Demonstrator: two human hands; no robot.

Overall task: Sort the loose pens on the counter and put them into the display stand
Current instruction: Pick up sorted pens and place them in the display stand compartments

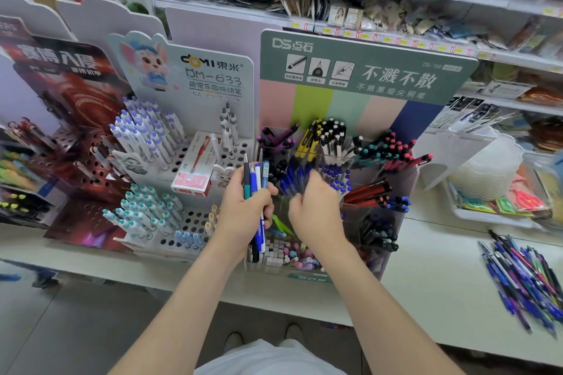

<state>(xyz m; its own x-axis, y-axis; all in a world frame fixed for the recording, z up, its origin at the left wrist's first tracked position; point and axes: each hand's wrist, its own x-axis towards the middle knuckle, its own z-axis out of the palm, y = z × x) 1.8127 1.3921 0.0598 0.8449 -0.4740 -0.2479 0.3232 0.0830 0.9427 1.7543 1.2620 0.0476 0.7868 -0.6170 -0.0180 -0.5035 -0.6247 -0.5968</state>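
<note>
My left hand (243,207) grips a bundle of pens (255,179), blue, teal and black, held upright in front of the clear display stand (396,222). My right hand (313,210) reaches into the stand's middle compartment, fingers curled among the blue pens (297,178); motion blur hides whether it holds one. The stand's green header board (365,70) rises behind compartments of purple, yellow, white, teal, pink and red pens. A pile of loose pens (524,277) lies on the white counter (432,283) at the right.
A white peg-hole pen stand (189,161) with a red pen box (195,167) is to the left, beside a dark red stand (76,137). A clear tray (493,201) of packets sits at the right. Shelves of goods fill the back wall.
</note>
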